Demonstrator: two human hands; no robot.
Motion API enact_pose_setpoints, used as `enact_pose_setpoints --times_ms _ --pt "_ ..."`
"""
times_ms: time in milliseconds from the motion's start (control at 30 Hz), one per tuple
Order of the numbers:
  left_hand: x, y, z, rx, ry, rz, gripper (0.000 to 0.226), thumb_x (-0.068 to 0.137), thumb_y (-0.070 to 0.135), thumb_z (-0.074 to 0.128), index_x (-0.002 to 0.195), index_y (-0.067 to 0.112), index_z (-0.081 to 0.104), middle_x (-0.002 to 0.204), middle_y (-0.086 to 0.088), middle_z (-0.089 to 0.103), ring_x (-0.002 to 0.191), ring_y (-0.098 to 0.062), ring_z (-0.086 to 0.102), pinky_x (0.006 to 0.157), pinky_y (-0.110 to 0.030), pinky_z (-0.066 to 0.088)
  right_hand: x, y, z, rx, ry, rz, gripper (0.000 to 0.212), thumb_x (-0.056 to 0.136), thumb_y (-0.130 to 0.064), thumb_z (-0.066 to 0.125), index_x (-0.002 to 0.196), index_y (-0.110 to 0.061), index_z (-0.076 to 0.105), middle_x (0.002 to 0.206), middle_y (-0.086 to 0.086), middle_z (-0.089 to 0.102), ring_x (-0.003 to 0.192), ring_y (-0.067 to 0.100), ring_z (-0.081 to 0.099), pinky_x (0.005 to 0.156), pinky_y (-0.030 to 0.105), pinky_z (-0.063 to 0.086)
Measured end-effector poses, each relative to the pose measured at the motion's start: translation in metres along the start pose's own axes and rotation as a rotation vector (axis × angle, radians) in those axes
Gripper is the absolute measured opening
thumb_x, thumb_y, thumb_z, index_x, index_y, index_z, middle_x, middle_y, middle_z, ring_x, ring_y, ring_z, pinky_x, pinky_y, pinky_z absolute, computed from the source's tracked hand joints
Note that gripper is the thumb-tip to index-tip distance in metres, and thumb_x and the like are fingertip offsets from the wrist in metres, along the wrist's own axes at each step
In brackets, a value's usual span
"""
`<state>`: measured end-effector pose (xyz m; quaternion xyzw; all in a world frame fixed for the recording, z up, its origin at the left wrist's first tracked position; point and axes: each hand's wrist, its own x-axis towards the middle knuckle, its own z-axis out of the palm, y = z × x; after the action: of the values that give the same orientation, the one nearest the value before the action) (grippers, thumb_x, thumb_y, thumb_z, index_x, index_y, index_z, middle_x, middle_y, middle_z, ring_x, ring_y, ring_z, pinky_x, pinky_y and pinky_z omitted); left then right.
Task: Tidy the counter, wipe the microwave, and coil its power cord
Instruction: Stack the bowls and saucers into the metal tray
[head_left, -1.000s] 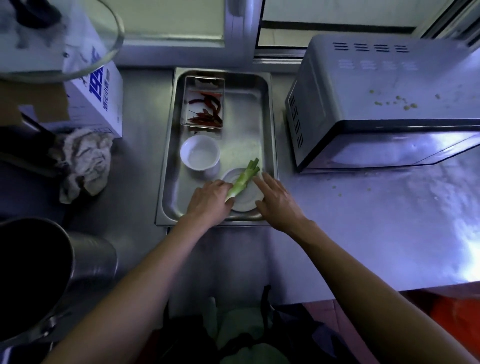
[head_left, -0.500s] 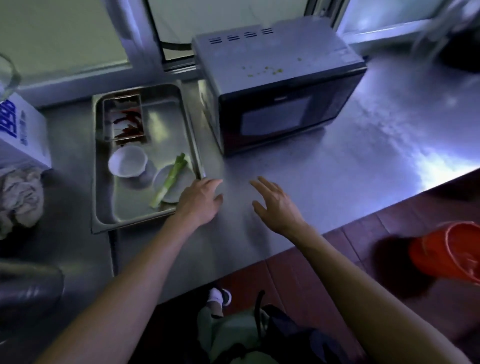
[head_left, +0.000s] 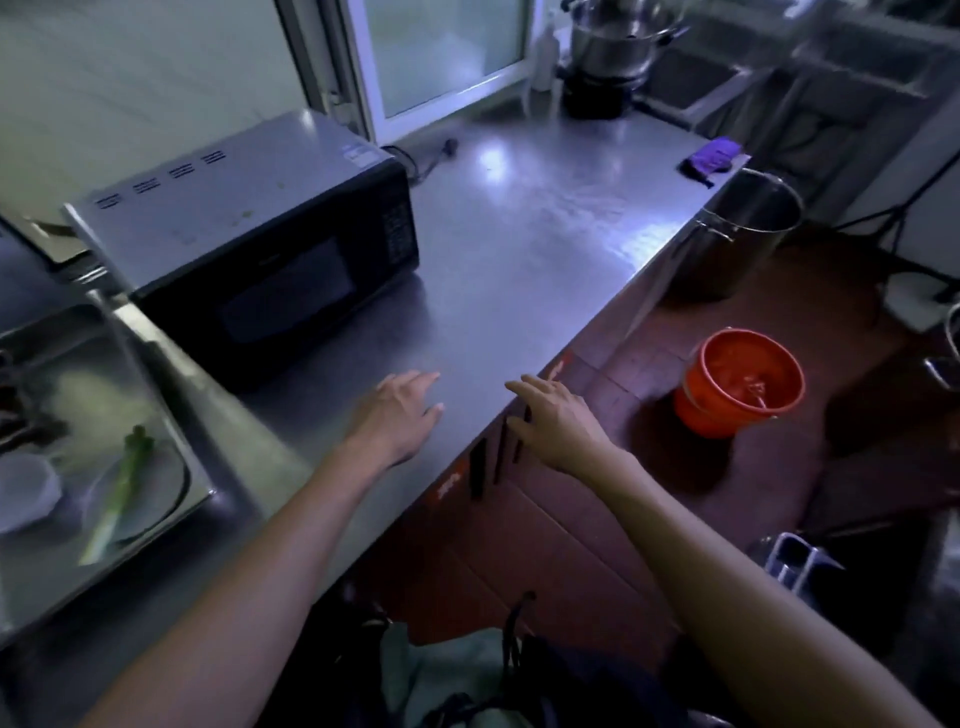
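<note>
Bare counter (head_left: 545, 249) right of microwave (head_left: 249, 244).

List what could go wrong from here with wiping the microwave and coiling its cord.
1. No cloth in either hand: left hand and right hand are open and empty, and the only rag in sight, the purple cloth, lies at the counter's far end.
2. The power cord trails behind the microwave; pulling it could snag or shift the oven.
3. Crumbs on the microwave top may get swept onto the counter.
</note>
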<state>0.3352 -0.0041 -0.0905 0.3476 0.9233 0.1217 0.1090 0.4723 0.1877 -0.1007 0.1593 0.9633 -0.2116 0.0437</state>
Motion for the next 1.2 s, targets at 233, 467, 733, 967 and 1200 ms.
enact_pose_setpoints --times_ms 233,467,733,967,1200 --pt "0.046 0.071 0.027 0.039 -0.106 0.19 0.052 0.097 0.041 0.054 0.144 0.022 0.048 0.146 -0.003 0.052 0.132 -0.026 0.048 0.109 -0.043 0.042 -0.035 0.066 -0.016 0.047 0.093 0.185 0.05 0.093 -0.035 0.053 0.141 -0.024 0.046 0.142 0.002 0.048 0.133 0.028 0.044 0.1 0.046 0.043" --pt "0.107 0.123 0.066 0.01 -0.212 0.307 0.049 0.095 0.043 0.056 0.141 0.028 0.05 0.14 0.001 0.056 0.126 -0.025 0.052 0.101 -0.043 0.047 -0.029 0.126 -0.019 0.02 0.055 0.35 0.057 0.094 -0.036 0.055 0.148 -0.025 0.04 0.155 0.003 0.038 0.141 0.027 0.037 0.106 0.044 0.037" --pt "0.213 0.162 0.09 -0.047 -0.277 0.348 0.049 0.095 0.043 0.055 0.142 0.028 0.049 0.143 0.0 0.053 0.128 -0.026 0.051 0.099 -0.043 0.045 0.03 0.188 -0.046 0.006 -0.01 0.46 0.06 0.093 -0.038 0.056 0.149 -0.028 0.038 0.159 0.0 0.032 0.142 0.027 0.034 0.106 0.045 0.037" --pt "0.291 0.209 0.092 -0.053 -0.313 0.47 0.051 0.096 0.042 0.054 0.144 0.026 0.047 0.144 -0.002 0.052 0.131 -0.026 0.049 0.102 -0.043 0.045 0.067 0.235 -0.074 0.004 0.028 0.554 0.059 0.093 -0.037 0.058 0.148 -0.025 0.041 0.157 0.003 0.036 0.143 0.027 0.032 0.11 0.047 0.037" --pt "0.346 0.249 0.104 0.005 -0.386 0.535 0.051 0.097 0.042 0.052 0.145 0.026 0.045 0.145 -0.002 0.051 0.132 -0.027 0.047 0.102 -0.042 0.043 0.082 0.288 -0.088 0.03 0.042 0.635 0.059 0.095 -0.038 0.056 0.15 -0.025 0.038 0.158 0.004 0.034 0.146 0.025 0.027 0.112 0.044 0.034"
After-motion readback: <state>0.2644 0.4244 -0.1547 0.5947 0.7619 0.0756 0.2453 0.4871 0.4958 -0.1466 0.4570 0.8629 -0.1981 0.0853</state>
